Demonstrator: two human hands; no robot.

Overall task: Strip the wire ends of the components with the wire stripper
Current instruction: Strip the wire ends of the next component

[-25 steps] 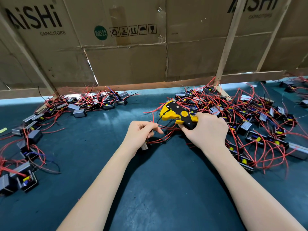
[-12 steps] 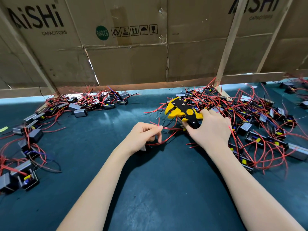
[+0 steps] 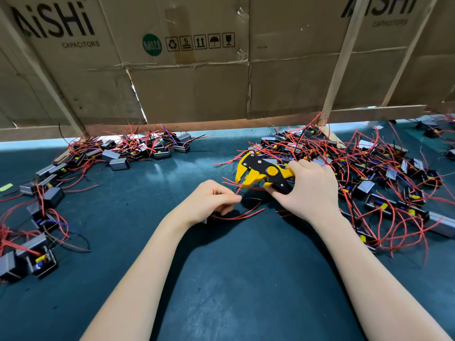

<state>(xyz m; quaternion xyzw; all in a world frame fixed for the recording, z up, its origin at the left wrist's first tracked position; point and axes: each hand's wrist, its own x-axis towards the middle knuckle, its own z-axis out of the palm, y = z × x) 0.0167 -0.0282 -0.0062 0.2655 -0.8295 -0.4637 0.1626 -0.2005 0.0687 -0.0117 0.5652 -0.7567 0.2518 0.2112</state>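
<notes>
— Both grips first: what have they got?
— Left hand (image 3: 211, 200) has its fingers curled, pinching a thin red wire (image 3: 238, 190) between thumb and forefinger. A grey component (image 3: 204, 220) peeks out under the heel of that hand; how it is held I cannot tell. Right hand (image 3: 307, 190) is wrapped round the handles of the yellow-and-black wire stripper (image 3: 261, 172).
— And the tool's jaws?
— Parted, pointing left, with the pinched wire's end at the lower jaw. Whether it sits inside, I cannot tell.
— Round about?
— Everything is on a dark green desk (image 3: 234, 279). Just behind and right of the right hand lies a big heap of components (image 3: 384, 183) with tangled red leads. Another batch (image 3: 81, 166) curves along the left side, well apart from the hands.
— Farthest back?
— A cardboard wall (image 3: 197, 89) on wooden battens, printed "AiSHi CAPACITORS".
</notes>
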